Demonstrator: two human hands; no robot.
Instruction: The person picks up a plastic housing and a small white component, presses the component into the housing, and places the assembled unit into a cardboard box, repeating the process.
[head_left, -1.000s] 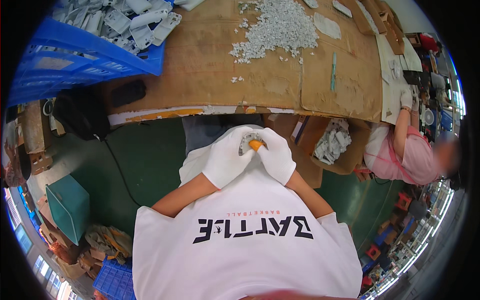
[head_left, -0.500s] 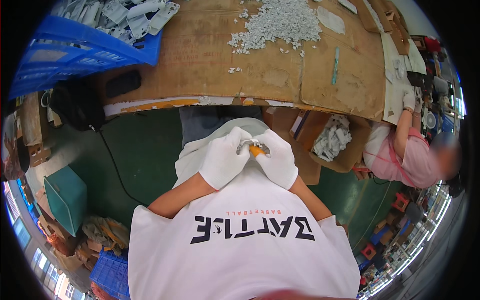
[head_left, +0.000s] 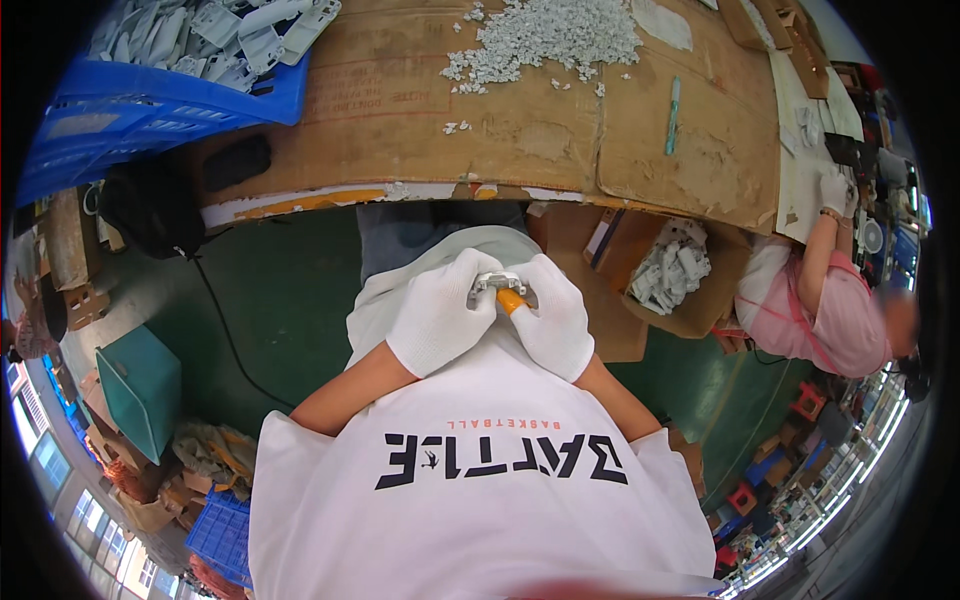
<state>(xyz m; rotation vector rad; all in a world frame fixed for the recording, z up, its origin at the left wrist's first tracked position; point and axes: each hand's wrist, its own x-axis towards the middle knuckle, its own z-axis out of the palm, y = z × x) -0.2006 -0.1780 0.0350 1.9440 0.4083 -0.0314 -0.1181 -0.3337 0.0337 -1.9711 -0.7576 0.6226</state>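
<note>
Both my hands wear white knit gloves and meet in front of my shirt, below the table edge. My left hand is closed, gripping one side of a small pale grey molded part. Fingers of my right hand close on the part's other side. A short orange piece shows at my right thumb, against the part; whether it is a thumb cover or a tool handle, I cannot tell. The fingers behind the part are hidden.
The cardboard-covered table holds a heap of small grey pieces and a teal pen. A blue crate of molded parts stands left. On the right are a cardboard box of parts and a co-worker.
The part between my hands has tilted and shows more of its pale face. My hands stay together. The whole view has shifted slightly.
</note>
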